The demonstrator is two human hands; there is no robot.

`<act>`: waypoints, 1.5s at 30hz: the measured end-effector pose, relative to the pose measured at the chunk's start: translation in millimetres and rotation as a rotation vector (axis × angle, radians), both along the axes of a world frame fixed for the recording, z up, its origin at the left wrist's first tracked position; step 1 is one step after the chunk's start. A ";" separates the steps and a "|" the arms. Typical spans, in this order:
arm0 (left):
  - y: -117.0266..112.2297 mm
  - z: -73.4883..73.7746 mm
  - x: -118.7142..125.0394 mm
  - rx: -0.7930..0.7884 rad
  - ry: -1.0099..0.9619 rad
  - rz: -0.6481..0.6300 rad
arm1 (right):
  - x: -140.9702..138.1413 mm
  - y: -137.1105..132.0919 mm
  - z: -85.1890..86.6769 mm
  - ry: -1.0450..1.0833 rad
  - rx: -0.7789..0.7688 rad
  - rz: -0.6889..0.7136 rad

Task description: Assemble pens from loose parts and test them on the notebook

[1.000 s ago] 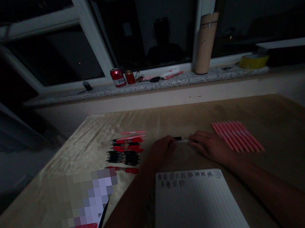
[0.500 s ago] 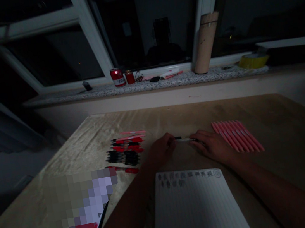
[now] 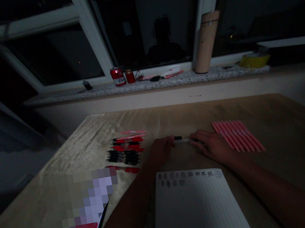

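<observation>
My left hand (image 3: 160, 151) and my right hand (image 3: 212, 144) hold the two ends of one thin pen (image 3: 183, 139) just above the wooden table (image 3: 280, 154). Both hands have their fingers closed round it. The pen has a dark cap end by my left fingers and a clear barrel toward my right. A lined notepad (image 3: 196, 206) lies flat right in front of my hands. A row of pink pens (image 3: 237, 135) lies to the right of my right hand. Red and black pen parts (image 3: 126, 150) are heaped to the left of my left hand.
A blurred-out packet (image 3: 81, 213) lies at the table's near left. On the stone windowsill behind stand a red can (image 3: 117, 77), a small red jar (image 3: 130, 76), a cardboard tube (image 3: 206, 41) and a yellow tape roll (image 3: 253, 60). The room is dim.
Both hands stay on the pen; the gap between them has widened slightly, showing a little more of the barrel.
</observation>
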State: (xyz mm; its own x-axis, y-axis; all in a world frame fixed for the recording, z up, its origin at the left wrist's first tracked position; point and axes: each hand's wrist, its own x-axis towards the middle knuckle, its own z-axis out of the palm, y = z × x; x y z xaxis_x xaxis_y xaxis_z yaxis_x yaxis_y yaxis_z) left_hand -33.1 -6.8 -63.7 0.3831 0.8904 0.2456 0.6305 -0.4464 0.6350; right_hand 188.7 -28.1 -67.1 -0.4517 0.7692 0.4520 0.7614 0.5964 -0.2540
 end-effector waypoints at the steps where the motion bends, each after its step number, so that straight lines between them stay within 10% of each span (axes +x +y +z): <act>1: -0.5 0.9 -0.6 0.001 -0.020 -0.018 | 0.3 -0.3 0.9 0.002 -0.004 -0.002; 45: -1.1 -5.1 6.7 0.123 0.217 -0.033 | -5.6 2.0 0.9 -0.009 -0.071 -0.022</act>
